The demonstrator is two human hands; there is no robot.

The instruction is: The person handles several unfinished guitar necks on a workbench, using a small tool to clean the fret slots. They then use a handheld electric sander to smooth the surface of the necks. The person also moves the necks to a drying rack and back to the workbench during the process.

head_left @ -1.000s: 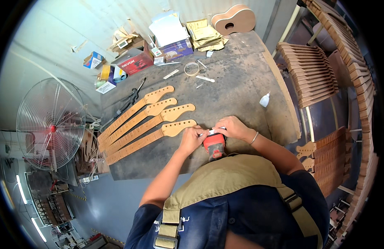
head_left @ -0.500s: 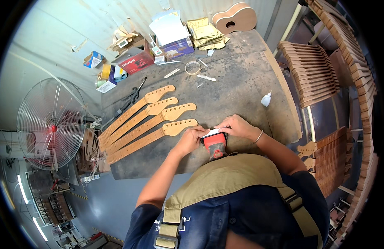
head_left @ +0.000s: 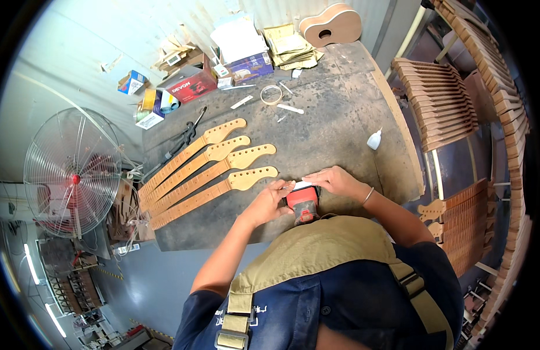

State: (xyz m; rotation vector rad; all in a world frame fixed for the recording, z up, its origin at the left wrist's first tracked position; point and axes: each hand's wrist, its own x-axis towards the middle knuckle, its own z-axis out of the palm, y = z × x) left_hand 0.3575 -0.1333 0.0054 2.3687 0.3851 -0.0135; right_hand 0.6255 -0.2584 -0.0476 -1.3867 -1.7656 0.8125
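Observation:
A red and black power sander (head_left: 303, 197) sits at the near edge of the bench, against my apron. Across its far end lies a white sheet (head_left: 302, 185), perhaps sandpaper. My left hand (head_left: 270, 203) grips the sander's left side, fingertips at the sheet's left end and thumb lower down. From the other side my right hand (head_left: 337, 182) holds the sheet's right end, its fingers close together. Several maple guitar necks (head_left: 246, 179) lie side by side left of my hands, headstocks toward the middle of the bench.
On the dark bench (head_left: 340, 116) are a white squeeze bottle (head_left: 374, 139), a tape ring (head_left: 271, 95) and small strips. Boxes (head_left: 192, 87), yellow papers (head_left: 290, 46) and a small guitar body (head_left: 330, 25) line the back. A wire fan (head_left: 76, 175) stands left; racked necks (head_left: 436, 105) stand right.
My left hand has shifted slightly, its thumb now spread down along the sander's left side. The right fingers have slid a little left over the sheet. The necks stay put.

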